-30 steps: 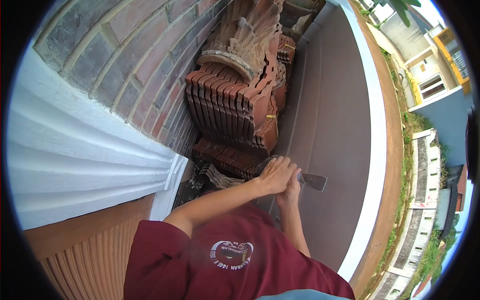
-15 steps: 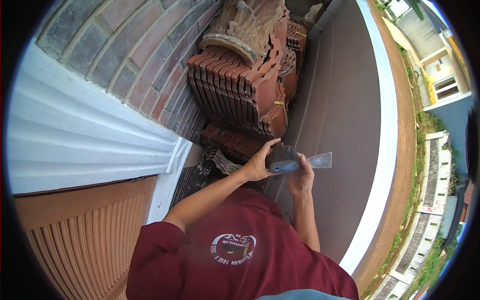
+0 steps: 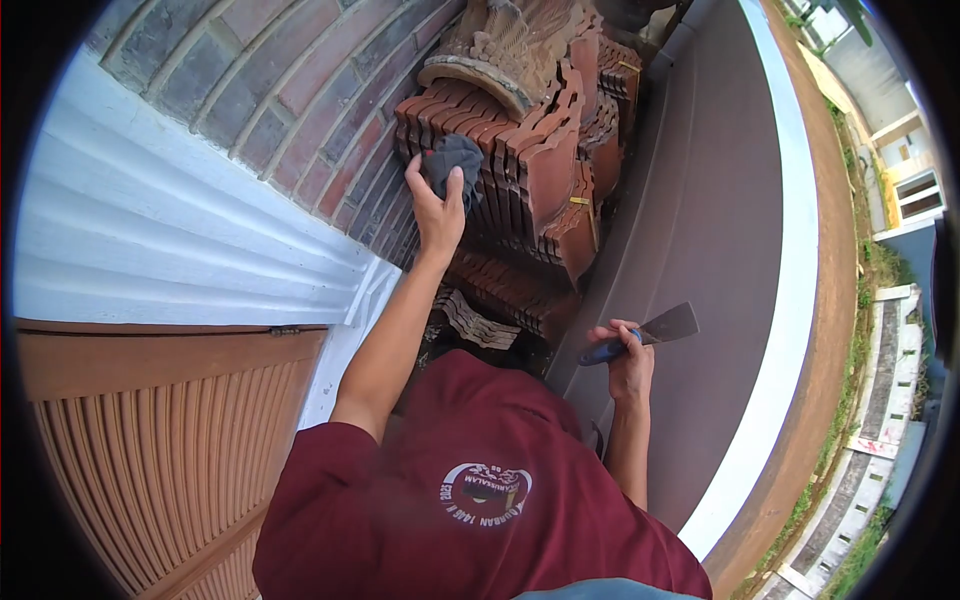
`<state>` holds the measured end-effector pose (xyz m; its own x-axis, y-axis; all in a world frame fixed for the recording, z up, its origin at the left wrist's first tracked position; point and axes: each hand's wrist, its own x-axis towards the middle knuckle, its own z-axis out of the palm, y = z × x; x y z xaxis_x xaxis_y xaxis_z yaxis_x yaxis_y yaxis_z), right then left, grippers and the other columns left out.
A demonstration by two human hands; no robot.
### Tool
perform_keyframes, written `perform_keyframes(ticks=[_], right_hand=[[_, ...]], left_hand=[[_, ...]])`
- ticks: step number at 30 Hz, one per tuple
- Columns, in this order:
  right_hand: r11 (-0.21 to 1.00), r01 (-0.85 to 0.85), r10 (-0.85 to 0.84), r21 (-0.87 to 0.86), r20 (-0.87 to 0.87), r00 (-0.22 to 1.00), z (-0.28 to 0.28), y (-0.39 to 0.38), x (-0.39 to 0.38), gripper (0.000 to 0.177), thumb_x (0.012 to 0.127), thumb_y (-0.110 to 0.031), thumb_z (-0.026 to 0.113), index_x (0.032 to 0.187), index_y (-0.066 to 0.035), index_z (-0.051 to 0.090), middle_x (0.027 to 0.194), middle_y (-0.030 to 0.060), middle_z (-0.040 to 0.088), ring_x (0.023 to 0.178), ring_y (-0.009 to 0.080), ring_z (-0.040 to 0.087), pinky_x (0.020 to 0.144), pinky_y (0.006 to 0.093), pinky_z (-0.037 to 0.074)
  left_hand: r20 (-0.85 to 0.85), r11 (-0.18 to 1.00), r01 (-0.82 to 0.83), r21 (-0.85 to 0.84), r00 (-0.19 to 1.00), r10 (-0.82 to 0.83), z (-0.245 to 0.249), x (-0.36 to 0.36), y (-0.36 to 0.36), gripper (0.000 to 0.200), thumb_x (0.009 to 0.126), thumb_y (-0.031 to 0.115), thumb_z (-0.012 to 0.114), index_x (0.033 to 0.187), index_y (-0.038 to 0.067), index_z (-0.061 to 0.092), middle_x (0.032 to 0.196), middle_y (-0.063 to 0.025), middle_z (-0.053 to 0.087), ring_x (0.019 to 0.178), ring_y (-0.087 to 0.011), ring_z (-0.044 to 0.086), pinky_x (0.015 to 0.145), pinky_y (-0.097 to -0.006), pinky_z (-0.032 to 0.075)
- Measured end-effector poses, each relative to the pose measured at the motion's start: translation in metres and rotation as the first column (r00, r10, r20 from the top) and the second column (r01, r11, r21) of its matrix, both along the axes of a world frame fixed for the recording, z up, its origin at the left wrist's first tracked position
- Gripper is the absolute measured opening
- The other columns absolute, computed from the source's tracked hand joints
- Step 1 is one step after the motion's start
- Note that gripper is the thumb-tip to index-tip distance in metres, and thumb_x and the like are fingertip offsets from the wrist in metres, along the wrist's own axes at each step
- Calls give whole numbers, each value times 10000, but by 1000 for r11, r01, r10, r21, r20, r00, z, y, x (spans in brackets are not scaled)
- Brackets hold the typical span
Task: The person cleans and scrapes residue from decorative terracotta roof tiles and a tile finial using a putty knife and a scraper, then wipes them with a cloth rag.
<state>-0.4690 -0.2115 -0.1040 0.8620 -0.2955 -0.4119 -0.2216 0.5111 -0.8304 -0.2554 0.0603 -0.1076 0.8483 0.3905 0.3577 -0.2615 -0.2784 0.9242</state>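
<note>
On my far left is a slatted wooden door (image 3: 150,480), with white moulding (image 3: 200,230) running above it and a brick wall (image 3: 290,90) beyond that. My maroon shirt (image 3: 400,500) fills the bottom of my view (its round printed badge is upside down to me). My left hand (image 3: 438,212) is stretched out between the brick wall and the tile stack (image 3: 535,180), pinching a crumpled dark bundle (image 3: 455,160) between thumb and fingers; it looks like a cloth, though I can't be sure. The bundle is up against the near edges of the tiles as I see it. On top of the tile stack lies a ridged clay piece (image 3: 500,50) with a curved rim, and below the stack, closer to me, are more reddish tiles (image 3: 510,290) and a few greyish wavy ones (image 3: 475,325). Well apart from my left hand, my right hand (image 3: 630,365) has its fingers closed round the blue handle of a scraper (image 3: 607,350), the flat blade tilted up and to the right over the brown panel (image 3: 700,200). That panel ends in a curved white edge (image 3: 795,250), and past it, at the far right, are greenery and a pale outside wall (image 3: 870,400).
</note>
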Motion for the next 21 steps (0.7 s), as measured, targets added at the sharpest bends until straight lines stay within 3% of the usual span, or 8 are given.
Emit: perform_keyframes(ticks=[1, 2, 4, 7, 14, 17, 20, 21], right_hand=[[1000, 28, -28, -10, -22, 999, 4, 1, -2, 180, 925, -116, 541, 1029, 31, 556, 743, 151, 652, 714, 269, 672, 716, 399, 558], [1000, 21, -22, -10, -34, 999, 2, -1, -5, 190, 927, -134, 546, 1032, 25, 554, 707, 131, 618, 676, 256, 648, 675, 396, 555], [1000, 5, -6, -14, -55, 998, -5, -7, -11, 212, 931, -170, 555, 1036, 14, 550, 634, 92, 550, 599, 229, 600, 593, 391, 550], [999, 27, -31, -37, -117, 993, 2, 3, -14, 195, 931, -180, 573, 1020, -9, 546, 597, 56, 486, 535, 187, 541, 502, 346, 508], [994, 30, -49, -104, -188, 981, -7, 5, -51, 196, 930, -169, 601, 1044, -16, 554, 615, 50, 514, 547, 171, 565, 490, 314, 506], [990, 81, -103, -115, -203, 974, -12, 1, -64, 223, 930, -159, 604, 1080, -9, 537, 635, 53, 520, 556, 171, 563, 502, 312, 509], [976, 152, -181, -157, -186, 966, -9, 2, -63, 251, 929, -130, 601, 1126, -2, 513, 671, 58, 532, 571, 170, 566, 508, 311, 511], [975, 160, -184, -155, -156, 970, -7, 2, -60, 282, 927, -101, 595, 1170, 0, 493, 705, 61, 544, 581, 166, 567, 508, 311, 511]], left_hand=[[165, 992, -93, 83, 983, 78, 18, 30, 8, 557, 936, 244, 643, 1354, -17, 385, 1181, -228, 592, 1079, -329, 596, 962, -404, 438], [329, 969, -198, 147, 934, 141, 28, 60, 17, 549, 932, 254, 651, 1359, 7, 411, 1190, -245, 598, 1101, -343, 591, 982, -419, 430], [227, 897, -195, 396, 968, 110, 30, 106, 38, 486, 935, 270, 623, 1348, 70, 464, 1211, -259, 601, 1081, -406, 601, 930, -481, 464], [-143, 741, -83, 666, 961, 237, -6, 121, 39, 410, 940, 282, 581, 1316, 133, 515, 1167, -238, 633, 1041, -437, 609, 865, -519, 489], [-306, 833, -69, 548, 911, 277, -39, 72, 31, 394, 925, 324, 585, 1261, 120, 562, 907, -243, 694, 878, -465, 655, 788, -541, 505], [-195, 888, -132, 440, 951, 238, -23, 81, 30, 400, 933, 326, 579, 1244, 76, 563, 933, -247, 692, 885, -455, 656, 790, -530, 500], [164, 889, -363, 280, 930, 328, 17, 120, 30, 350, 941, 324, 558, 1224, 120, 580, 963, -224, 698, 869, -441, 662, 757, -539, 506], [70, 847, -326, 419, 942, 328, 11, 129, 35, 355, 943, 330, 554, 1231, 123, 581, 976, -214, 699, 866, -437, 663, 752, -535, 510]])
